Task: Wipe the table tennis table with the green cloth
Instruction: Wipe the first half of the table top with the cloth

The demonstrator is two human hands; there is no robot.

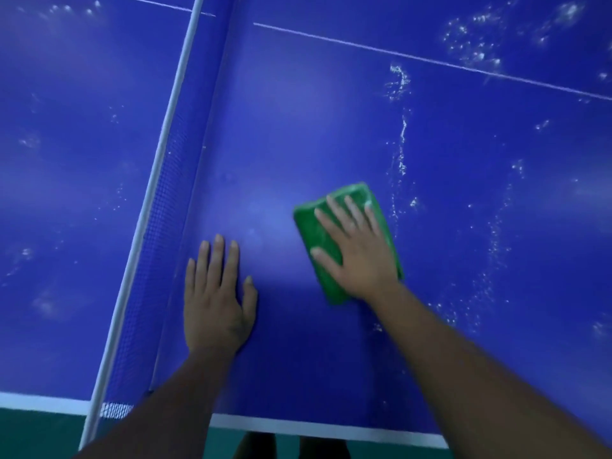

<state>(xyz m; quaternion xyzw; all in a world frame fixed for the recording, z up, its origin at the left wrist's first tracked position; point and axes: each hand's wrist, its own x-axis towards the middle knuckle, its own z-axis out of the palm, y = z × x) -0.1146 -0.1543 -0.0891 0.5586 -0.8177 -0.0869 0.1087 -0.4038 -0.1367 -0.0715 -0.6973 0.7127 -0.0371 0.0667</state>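
Right hand (357, 250) flat on green cloth (326, 256), fingers straight, pressing it to blue table (298, 127); left hand (217, 293) flat, bare, between cloth and net (155, 207); white speckles (400, 140) beyond cloth, away from net

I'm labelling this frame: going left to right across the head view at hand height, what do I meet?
Net, left hand, green cloth under the right hand, white speckled streak.

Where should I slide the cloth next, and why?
Probably slide the folded green cloth rightward under the flat right hand: a white speckled streak lies just right of it on the blue table tennis table, while the patch by the left hand looks clean.
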